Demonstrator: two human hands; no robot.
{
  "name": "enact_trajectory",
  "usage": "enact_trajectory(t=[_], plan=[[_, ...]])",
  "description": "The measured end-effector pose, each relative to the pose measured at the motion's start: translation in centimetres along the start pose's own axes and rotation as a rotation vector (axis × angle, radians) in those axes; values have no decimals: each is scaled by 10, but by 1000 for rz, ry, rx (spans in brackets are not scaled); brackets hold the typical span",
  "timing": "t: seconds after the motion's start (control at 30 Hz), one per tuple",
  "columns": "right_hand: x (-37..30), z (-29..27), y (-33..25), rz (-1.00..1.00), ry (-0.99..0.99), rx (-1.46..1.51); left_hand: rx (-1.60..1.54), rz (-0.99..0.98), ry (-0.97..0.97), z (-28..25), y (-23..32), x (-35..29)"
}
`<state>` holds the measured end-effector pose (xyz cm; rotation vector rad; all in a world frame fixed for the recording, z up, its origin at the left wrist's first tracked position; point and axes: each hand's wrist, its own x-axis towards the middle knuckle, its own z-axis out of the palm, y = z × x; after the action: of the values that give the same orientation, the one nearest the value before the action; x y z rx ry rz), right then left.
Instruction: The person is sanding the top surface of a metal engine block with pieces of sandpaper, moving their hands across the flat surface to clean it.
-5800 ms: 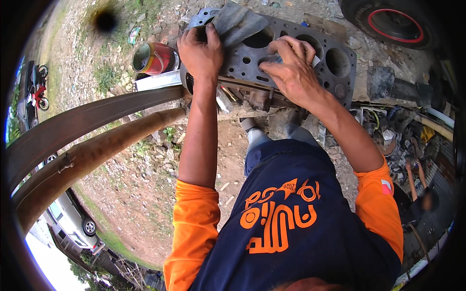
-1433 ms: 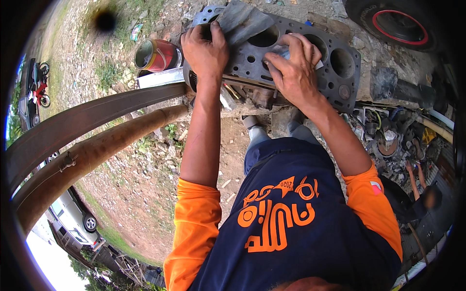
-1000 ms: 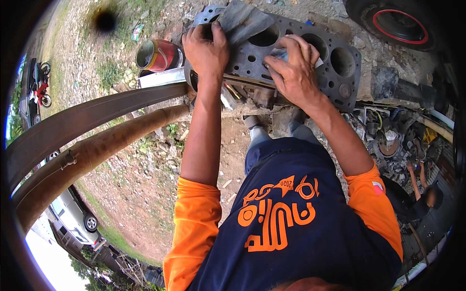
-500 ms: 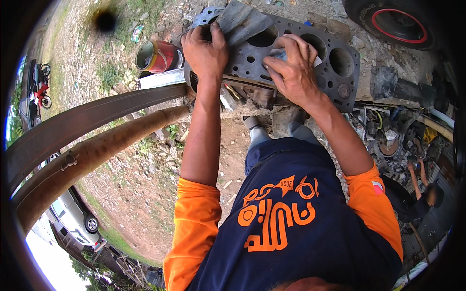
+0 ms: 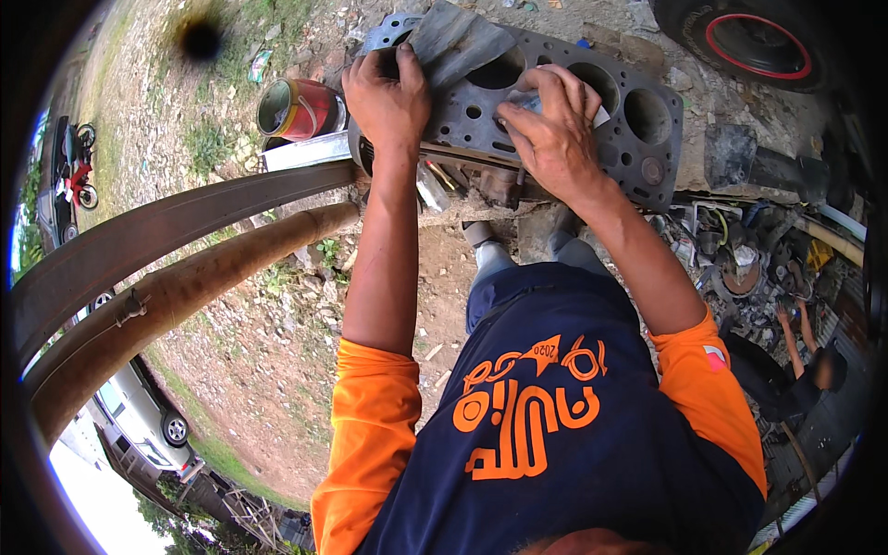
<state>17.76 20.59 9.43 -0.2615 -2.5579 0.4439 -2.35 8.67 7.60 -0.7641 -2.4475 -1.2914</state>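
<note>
Head cam: R hand point(image 5: 558, 134) had thumb + fingers bent close round a folded blue-grey pad point(image 5: 530, 100), held down on top face of engine block point(image 5: 451, 116); pale corner stuck out R side. L hand point(image 5: 388, 97) sat on block's L end, fingers curled, thumb up beside a grey flat sheet point(image 5: 460, 44); couldn't tell if it gripped anything. Sheet lay askew across far L part of block, part-covering a bore.

Step in hand, my read: rubbing down the face mid-block, R hand doing the work, L hand steadying. Next move prob. called for pad kept flat, even pressure, fingertips clear of edges of the open bores point(image 5: 647, 117) to R.

Further out: red bucket point(image 5: 314, 113) just L of block; wheel point(image 5: 760, 42) w/ red-ringed rim far R; parts heap point(image 5: 740, 264) near R, co-worker point(image 5: 797, 393) there, arms out twd it.
</note>
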Motion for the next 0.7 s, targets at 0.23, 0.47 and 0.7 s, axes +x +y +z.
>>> enact_trajectory(t=[0.23,0.47,0.7], plan=[[2,0,-5,42,29,-58,17,-11,-10,0,2,0],[2,0,-2,6,12,-9,20,-21,-10,-2,2,-1],[2,-1,-2,5,6,-13,-2,-14,-10,1,0,-2]])
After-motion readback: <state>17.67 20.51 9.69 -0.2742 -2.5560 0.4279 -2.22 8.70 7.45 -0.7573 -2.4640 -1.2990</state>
